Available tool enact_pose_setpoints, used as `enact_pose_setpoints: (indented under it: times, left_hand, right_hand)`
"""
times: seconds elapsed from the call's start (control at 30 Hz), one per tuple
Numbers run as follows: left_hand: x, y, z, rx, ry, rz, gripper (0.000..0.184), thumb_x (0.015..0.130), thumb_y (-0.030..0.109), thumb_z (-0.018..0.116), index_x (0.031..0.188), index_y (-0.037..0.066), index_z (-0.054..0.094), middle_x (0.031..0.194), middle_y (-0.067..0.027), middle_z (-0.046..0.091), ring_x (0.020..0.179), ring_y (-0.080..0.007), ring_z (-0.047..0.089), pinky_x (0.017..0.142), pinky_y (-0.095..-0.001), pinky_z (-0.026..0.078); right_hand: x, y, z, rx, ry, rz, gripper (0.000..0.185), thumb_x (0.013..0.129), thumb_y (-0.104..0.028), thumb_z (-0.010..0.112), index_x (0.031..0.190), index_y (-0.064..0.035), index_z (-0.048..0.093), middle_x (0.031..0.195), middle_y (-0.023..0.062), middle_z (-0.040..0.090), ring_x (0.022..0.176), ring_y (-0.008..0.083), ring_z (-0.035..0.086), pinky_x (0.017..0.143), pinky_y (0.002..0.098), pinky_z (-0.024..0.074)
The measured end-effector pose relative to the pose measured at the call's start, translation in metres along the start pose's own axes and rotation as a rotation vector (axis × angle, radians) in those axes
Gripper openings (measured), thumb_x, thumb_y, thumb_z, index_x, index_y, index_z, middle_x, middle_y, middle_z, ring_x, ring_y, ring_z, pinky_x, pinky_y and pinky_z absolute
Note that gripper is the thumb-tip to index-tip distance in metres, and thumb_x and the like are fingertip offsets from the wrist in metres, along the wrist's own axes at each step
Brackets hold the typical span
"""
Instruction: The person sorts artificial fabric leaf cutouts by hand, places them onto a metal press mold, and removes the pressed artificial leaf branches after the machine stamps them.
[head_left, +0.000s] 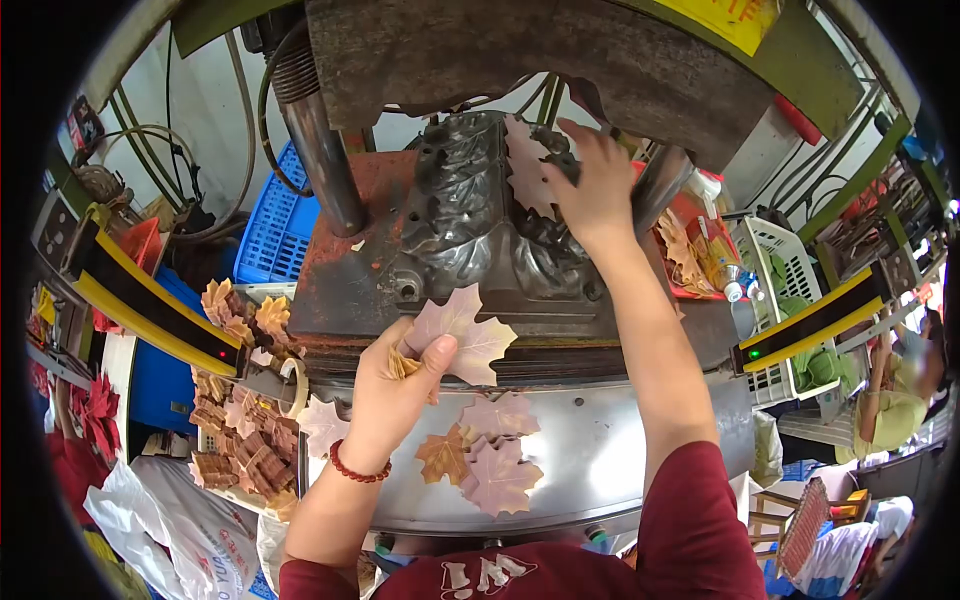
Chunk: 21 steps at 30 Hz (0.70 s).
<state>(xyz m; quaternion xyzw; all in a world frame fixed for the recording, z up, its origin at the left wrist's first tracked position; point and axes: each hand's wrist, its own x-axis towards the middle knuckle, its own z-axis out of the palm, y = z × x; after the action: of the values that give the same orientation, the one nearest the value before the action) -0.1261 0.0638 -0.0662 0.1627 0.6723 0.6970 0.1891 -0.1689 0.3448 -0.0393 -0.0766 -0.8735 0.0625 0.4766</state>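
"Left hand [398, 375]?"
"Clasping thin, pale, lobed leaves [462, 335], stacked."
"Centre, from here?"
"Dark metal mould [462, 210], ridged; one jagged mauve leaf [527, 170] lying on it."
"Right hand [600, 195]?"
"Fingers spread, grip released, beside that leaf; contact unclear."

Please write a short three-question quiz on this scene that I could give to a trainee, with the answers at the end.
1. Multiple choice: what does the left hand hold?
a) a drinks bottle
b) leaf-shaped pieces
c) a pair of scissors

2. True or false: a red beaded bracelet is worn on the left forearm.

3. Fill in the blank: seen in the picture, the pale leaf beside the right hand is at the ____ half of the dark metal mould.

Key:
1. b
2. True
3. right
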Motion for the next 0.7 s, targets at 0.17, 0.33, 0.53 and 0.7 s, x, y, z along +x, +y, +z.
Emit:
enact_pose_setpoints:
  times: [0.17, 0.33, 0.53, 0.7]
  left_hand:
    - [-0.008, 0.007, 0.006, 0.061, -0.052, 0.029, 0.042, 0.086, 0.030, 0.071, 0.104, -0.005, 0.057, 0.066, 0.0014, 0.053, 0.052, -0.0039, 0.047, 0.047, -0.0192, 0.038]
    - [-0.011, 0.001, 0.010, -0.286, -0.208, -0.044, 0.031, 0.088, 0.022, 0.067, 0.110, 0.004, 0.055, 0.083, -0.0045, 0.061, 0.065, -0.0089, 0.054, 0.057, -0.0223, 0.043]
    - [-0.007, 0.003, -0.005, -0.813, -0.211, -0.214, 0.040, 0.088, 0.011, 0.062, 0.125, 0.004, 0.046, 0.099, -0.0130, 0.060, 0.080, -0.0206, 0.061, 0.072, -0.0346, 0.052]
    - [-0.004, 0.018, -0.012, -0.668, -0.180, -0.178, 0.049, 0.087, 0.007, 0.062, 0.131, 0.000, 0.042, 0.097, -0.0140, 0.062, 0.086, -0.0257, 0.064, 0.081, -0.0385, 0.054]
  right_hand:
    - [-0.043, -0.070, -0.104, 0.368, -0.333, -0.057, 0.028, 0.075, -0.027, 0.073, 0.096, -0.0100, 0.064, 0.109, 0.0069, 0.058, 0.108, 0.0272, 0.049, 0.092, 0.0417, 0.0323]
    - [-0.058, -0.069, -0.106, 0.443, -0.470, -0.079, 0.016, 0.078, -0.022, 0.072, 0.082, -0.0075, 0.067, 0.108, 0.0050, 0.062, 0.107, 0.0233, 0.052, 0.096, 0.0379, 0.0335]
    - [-0.037, -0.011, -0.055, 0.297, -0.381, 0.225, 0.023, 0.075, -0.022, 0.073, 0.091, -0.0064, 0.068, 0.110, 0.0083, 0.061, 0.107, 0.0289, 0.052, 0.094, 0.0404, 0.0363]
    - [-0.037, -0.027, -0.069, 0.198, -0.186, 0.248, 0.038, 0.073, -0.020, 0.074, 0.109, -0.0143, 0.063, 0.118, 0.0066, 0.056, 0.111, 0.0288, 0.048, 0.096, 0.0410, 0.0321]
